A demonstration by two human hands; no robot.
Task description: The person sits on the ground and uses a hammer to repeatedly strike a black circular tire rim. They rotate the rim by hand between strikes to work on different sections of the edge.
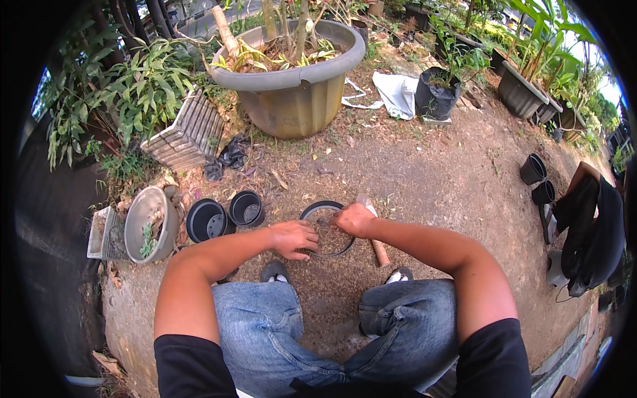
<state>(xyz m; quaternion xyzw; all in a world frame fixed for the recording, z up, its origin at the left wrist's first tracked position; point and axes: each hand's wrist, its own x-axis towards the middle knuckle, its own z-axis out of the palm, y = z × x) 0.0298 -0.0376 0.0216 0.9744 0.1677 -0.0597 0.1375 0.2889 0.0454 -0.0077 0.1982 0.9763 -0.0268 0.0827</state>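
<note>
A black round pot full of brown soil (326,245) sits on the ground between my feet. My left hand (294,239) is at the pot's left side, fingers apart and bent over the soil. My right hand (352,220) is closed at the upper right of the pot, over its soil; what its fingers hold is too small to make out. Just right of the pot lies a tool with a wooden handle (380,253), partly behind my right hand and arm.
Two black pots (206,222), a pale planter (166,245) and a concrete block (186,132) stand left. A large potted plant (285,106) is ahead, beside white sheeting (397,93). At right are small pots (534,169) and a person's arm and dark clothing (590,225).
</note>
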